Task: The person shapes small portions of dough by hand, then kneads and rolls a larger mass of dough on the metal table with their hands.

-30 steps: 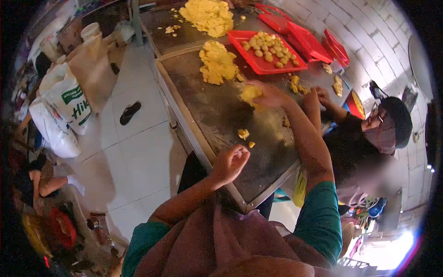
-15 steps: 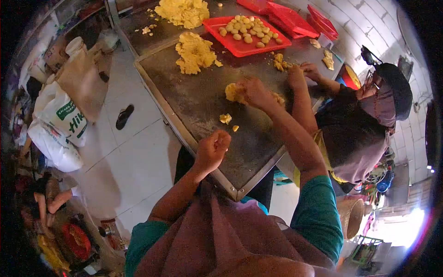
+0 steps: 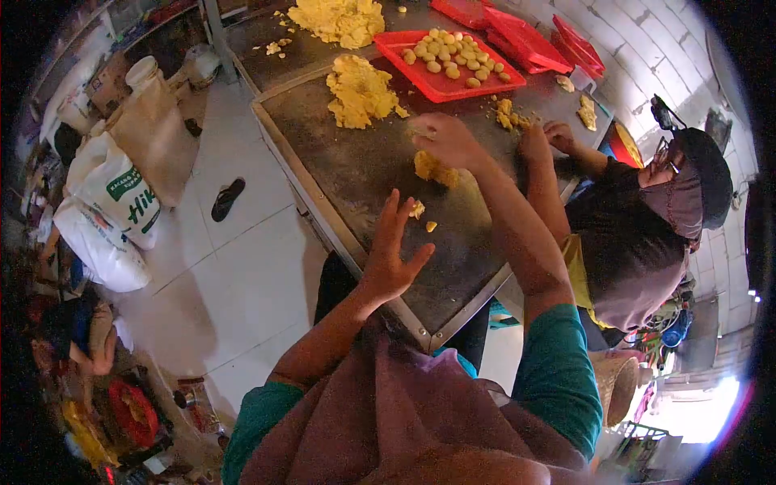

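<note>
My left hand (image 3: 393,255) is raised over the near edge of the metal table (image 3: 323,162), fingers spread, with nothing in it. Just beyond its fingertips are a small dough piece (image 3: 417,209) and a smaller crumb (image 3: 431,227). My right hand (image 3: 444,140) hovers above the middle of the table, its fingers bent and blurred; what it may hold cannot be made out. Under that hand lies a yellow dough lump (image 3: 435,170). A larger mound of yellow dough (image 3: 360,91) rests farther left.
A red tray (image 3: 436,92) of dough balls stands at the back, with stacked red trays (image 3: 525,44) behind it. Another dough mound (image 3: 343,20) is at the far left. On the right a co-worker (image 3: 622,234) handles dough pieces (image 3: 509,115). White sacks (image 3: 113,202) stand on the floor.
My left hand has opened from a loose curl and spread its fingers. My right hand has lifted off the dough lump and moved slightly toward the large mound.
</note>
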A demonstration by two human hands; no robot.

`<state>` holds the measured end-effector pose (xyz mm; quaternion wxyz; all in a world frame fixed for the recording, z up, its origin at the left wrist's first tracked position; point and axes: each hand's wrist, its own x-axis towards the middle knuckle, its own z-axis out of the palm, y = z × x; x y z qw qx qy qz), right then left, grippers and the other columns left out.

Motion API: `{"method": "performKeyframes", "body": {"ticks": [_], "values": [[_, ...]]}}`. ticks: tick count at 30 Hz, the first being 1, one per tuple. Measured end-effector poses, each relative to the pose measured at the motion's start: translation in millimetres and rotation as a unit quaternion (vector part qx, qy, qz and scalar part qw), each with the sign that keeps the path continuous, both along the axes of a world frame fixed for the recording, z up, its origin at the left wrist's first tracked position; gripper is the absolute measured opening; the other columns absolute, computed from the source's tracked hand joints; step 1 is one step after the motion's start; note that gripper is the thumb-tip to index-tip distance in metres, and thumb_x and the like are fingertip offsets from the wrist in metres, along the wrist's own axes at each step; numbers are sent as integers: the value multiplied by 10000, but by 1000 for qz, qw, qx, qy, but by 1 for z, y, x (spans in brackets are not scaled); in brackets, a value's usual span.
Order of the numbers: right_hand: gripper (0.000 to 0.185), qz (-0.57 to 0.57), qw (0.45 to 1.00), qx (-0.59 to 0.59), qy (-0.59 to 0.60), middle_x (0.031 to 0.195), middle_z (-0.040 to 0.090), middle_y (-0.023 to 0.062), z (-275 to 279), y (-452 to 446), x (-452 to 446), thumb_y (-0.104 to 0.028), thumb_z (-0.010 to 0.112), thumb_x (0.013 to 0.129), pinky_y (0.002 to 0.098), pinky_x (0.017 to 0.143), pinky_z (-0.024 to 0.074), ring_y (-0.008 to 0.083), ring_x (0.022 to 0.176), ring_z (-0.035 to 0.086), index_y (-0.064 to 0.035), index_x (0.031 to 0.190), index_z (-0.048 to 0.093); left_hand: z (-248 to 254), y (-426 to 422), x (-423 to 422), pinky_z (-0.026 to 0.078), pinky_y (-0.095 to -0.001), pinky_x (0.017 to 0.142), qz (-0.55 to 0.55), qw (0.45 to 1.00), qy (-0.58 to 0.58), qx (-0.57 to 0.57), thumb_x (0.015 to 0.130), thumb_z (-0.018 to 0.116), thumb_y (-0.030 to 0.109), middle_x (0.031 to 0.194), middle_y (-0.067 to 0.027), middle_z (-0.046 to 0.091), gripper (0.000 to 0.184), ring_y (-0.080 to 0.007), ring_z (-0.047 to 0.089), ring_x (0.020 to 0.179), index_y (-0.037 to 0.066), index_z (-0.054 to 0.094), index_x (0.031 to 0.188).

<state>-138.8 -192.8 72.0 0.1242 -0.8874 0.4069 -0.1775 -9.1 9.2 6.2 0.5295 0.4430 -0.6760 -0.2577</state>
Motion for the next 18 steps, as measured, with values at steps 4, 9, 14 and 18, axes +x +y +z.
{"method": "performKeyframes", "body": {"ticks": [4, 9, 14, 18], "values": [[439, 25, 999, -2, 30, 1080, 557, 178, 6, -18, 48, -272, 629, 769, 406, 862, 435, 317, 992, 544, -43, 1131, 530, -4, -1, 3, 203, -478, 1033, -11, 999, 10, 33, 837, 588, 283, 1411, -205, 184, 599, -373, 184, 1304, 68, 321, 1328], [695, -29, 994, -26, 102, 1221, 418, 264, -6, -58, 115, -424, 603, 762, 458, 921, 388, 416, 1137, 410, -36, 1278, 344, -10, -2, 2, 226, -445, 1034, -6, 999, 25, 20, 844, 576, 275, 1386, -164, 273, 421, -322, 257, 1286, 58, 480, 1192], [1026, -147, 981, 7, 125, 1332, 291, 273, -29, -103, 149, -631, 623, 636, 461, 966, 349, 423, 1230, 313, 10, 1336, 234, -6, -1, 0, 255, -420, 1024, -2, 997, 64, 37, 841, 581, 237, 1351, -143, 346, 291, -297, 319, 1253, 57, 559, 1068], [1109, -108, 987, 0, 122, 1271, 369, 291, -43, -110, 150, -649, 683, 524, 415, 968, 354, 380, 1226, 345, 81, 1271, 309, -2, 0, 5, 266, -423, 1017, 0, 999, 15, 35, 835, 583, 207, 1306, -137, 405, 245, -289, 328, 1247, 47, 582, 1021]]}}
